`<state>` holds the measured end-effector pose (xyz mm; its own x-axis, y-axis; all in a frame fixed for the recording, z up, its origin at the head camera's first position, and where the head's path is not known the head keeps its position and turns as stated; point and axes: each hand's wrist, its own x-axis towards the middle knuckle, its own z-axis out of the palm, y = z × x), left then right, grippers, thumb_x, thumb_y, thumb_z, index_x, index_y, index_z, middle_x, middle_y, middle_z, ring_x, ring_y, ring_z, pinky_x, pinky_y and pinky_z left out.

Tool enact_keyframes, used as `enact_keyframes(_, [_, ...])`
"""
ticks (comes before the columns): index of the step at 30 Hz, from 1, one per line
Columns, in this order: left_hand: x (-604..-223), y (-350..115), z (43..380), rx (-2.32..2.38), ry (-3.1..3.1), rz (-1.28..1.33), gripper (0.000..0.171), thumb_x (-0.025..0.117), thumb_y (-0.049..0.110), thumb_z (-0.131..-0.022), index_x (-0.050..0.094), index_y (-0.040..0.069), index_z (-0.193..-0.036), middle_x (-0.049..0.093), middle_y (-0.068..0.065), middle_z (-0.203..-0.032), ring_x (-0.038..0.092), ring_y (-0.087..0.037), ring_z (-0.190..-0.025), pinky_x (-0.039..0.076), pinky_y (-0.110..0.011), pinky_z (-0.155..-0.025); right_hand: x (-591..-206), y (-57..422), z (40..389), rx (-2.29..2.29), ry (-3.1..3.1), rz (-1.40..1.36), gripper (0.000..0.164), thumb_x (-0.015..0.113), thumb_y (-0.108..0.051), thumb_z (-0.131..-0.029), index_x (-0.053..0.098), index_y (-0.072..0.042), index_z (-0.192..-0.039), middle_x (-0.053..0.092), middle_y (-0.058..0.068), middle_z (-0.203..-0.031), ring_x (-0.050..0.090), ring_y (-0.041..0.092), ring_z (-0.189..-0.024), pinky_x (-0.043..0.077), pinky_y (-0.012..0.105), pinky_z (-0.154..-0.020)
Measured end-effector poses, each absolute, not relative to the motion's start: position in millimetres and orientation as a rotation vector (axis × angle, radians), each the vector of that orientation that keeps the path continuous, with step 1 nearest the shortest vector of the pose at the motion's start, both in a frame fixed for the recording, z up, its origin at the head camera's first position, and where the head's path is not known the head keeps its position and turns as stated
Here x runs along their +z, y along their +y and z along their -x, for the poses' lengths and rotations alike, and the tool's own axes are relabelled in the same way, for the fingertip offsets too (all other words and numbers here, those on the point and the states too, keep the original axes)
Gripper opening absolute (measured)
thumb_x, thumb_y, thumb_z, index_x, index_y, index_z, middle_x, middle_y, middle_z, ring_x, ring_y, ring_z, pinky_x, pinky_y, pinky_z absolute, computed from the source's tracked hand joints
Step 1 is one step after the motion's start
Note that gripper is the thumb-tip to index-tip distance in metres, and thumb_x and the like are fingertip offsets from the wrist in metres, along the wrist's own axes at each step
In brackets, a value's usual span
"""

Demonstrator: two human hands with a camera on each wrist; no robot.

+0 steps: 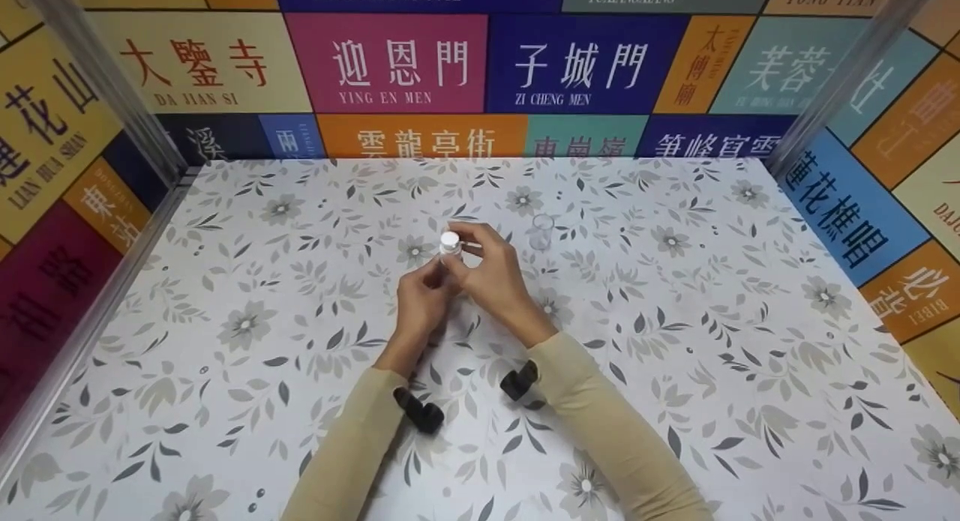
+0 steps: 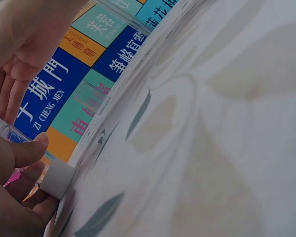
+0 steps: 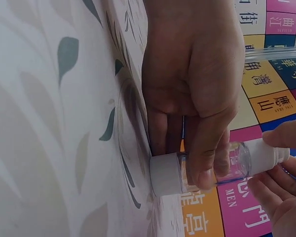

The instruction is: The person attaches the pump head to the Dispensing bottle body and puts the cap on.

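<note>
A small clear bottle [image 1: 450, 241] with a white top stands upright between both hands, its base close over the table. My left hand [image 1: 421, 302] grips the see-through body low down, just above the white base [image 3: 166, 175]. Up at the white top [image 3: 259, 155], which narrows in steps, the thumb and fingers of my right hand [image 1: 493, 272] pinch from either side. In the left wrist view the base [image 2: 58, 177] shows below the left thumb, and my right hand [image 2: 27, 42] is behind. Fingers hide part of the bottle's body.
To the right of the hands, a small clear cup-shaped piece [image 1: 541, 232] stands on the floral-patterned table [image 1: 315, 431]. Colourful panels with lettering [image 1: 390, 64] rise at the back and both sides. Clear posts [image 1: 847, 75] stand at the back corners.
</note>
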<state>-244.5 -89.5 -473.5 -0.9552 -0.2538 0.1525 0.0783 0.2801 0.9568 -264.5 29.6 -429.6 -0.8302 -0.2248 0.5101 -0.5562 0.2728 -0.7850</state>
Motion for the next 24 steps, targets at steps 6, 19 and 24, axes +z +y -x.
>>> enact_keyframes(6, [-475.7,-89.2,246.3,-1.744,-2.261,-0.171,0.047,0.071,-0.004,-0.081,0.066,0.003,-0.127,0.072,-0.020,-0.118,0.070,-0.029,-0.110,0.055,-0.038,-0.099,-429.8,29.9,264.1,1.570,-2.231,-0.738,0.037,0.073,0.000,-0.085,0.065,0.003,-0.122,0.068,0.018,-0.121,0.069,0.030,-0.110,0.058,0.031,-0.095])
enact_keyframes(19, [-475.4,-89.8,245.7,-1.739,-2.250,-0.152,0.042,0.070,-0.003,-0.081,0.069,0.002,-0.123,0.074,-0.019,-0.113,0.071,-0.027,-0.104,0.056,-0.038,-0.096,-428.8,29.5,264.6,1.618,-2.232,-0.729,0.042,0.074,0.000,-0.086,0.063,0.001,-0.126,0.066,0.020,-0.127,0.066,0.029,-0.119,0.054,0.031,-0.102])
enact_keyframes(24, [-474.8,-90.4,245.2,-1.748,-2.261,-0.170,0.043,0.070,-0.002,-0.082,0.069,0.003,-0.124,0.074,-0.019,-0.114,0.071,-0.027,-0.105,0.056,-0.038,-0.096,-429.1,28.9,263.9,1.613,-2.228,-0.730,0.037,0.073,0.000,-0.086,0.066,0.001,-0.123,0.069,0.019,-0.124,0.068,0.029,-0.114,0.056,0.029,-0.098])
